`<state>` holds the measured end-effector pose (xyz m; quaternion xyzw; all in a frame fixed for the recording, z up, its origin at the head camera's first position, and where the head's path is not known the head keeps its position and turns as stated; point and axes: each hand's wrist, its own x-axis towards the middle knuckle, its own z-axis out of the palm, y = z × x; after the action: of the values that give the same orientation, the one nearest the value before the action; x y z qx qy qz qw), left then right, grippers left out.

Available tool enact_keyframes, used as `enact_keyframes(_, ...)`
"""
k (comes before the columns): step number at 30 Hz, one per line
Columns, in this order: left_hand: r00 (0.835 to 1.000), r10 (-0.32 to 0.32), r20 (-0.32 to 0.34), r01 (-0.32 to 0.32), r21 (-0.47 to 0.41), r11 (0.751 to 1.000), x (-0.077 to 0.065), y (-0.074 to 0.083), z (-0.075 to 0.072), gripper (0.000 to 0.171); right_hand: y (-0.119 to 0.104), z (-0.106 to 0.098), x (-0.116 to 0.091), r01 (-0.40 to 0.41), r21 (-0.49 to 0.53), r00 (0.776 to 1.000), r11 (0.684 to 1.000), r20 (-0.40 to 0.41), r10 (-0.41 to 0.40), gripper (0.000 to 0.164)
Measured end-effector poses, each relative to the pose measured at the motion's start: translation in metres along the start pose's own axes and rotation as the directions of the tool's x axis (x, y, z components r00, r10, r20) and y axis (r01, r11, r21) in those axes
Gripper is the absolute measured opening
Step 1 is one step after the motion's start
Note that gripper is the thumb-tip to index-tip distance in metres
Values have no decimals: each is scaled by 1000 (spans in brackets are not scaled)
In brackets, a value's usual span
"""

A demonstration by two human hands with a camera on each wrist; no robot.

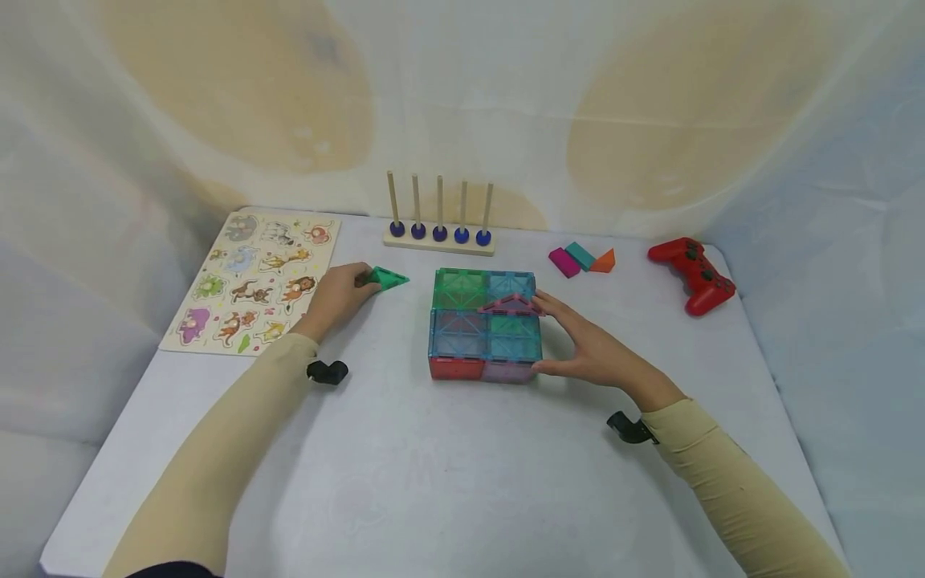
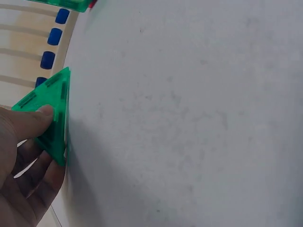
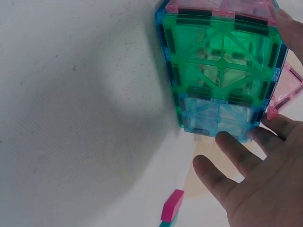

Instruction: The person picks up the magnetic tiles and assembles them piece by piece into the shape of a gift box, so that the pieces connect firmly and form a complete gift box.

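Note:
My left hand (image 1: 338, 297) pinches a green triangular magnetic tile (image 1: 389, 278) between thumb and fingers. In the left wrist view that translucent tile (image 2: 56, 118) is tilted on edge, its long side close to the white tabletop. A low box of magnetic tiles (image 1: 459, 333), with green and blue squares on top and red and purple at the front, sits mid-table. On its top stands a pink triangular tile (image 1: 511, 303). My right hand (image 1: 596, 349) rests against the box's right side, fingers spread; the right wrist view shows its thumb and fingertips along the green side panel (image 3: 220, 66).
Behind the box is a wooden peg stand (image 1: 438, 242) with blue beads. An animal puzzle board (image 1: 249, 281) lies at left. Magenta (image 1: 564, 262), teal (image 1: 580, 256) and orange blocks (image 1: 603, 262) lie back right, near a red game controller (image 1: 694, 274).

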<state>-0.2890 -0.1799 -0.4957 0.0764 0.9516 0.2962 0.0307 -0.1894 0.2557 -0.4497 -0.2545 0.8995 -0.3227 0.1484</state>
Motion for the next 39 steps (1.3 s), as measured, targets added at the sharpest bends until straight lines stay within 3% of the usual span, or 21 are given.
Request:
enact_keyframes(4, 999, -12, -31, 11, -43, 999, -5, 4, -4, 31, 0, 0, 0, -4, 5, 1000, 1000, 1, 4, 106)
enact_keyframes(8, 997, 19, -76, -27, -97, 995, -11, 13, -9, 32, 0, 0, 0, -1, 7, 1000, 1000, -2, 1, 106)
enact_keyframes(16, 983, 114, -142, -145, -236, 961, -24, 54, -16, 20, 1, 0, -1, 1, 7, 1000, 1000, -6, -1, 107)
enact_keyframes(22, 966, 226, -123, -251, -260, 933, -30, 83, -6, 14, 1, 1, -1, 4, 8, 1000, 1000, -3, -4, 108)
enact_keyframes(28, 948, 305, -87, -318, -276, 907, -35, 103, 6, 11, 1, 1, -1, 3, 24, 1000, 1000, -4, -3, 107)
enact_keyframes(39, 922, 386, -30, -381, -240, 893, -34, 121, 20, 15, 4, 2, 0, 13, 27, 1000, 1000, -7, -13, 106)
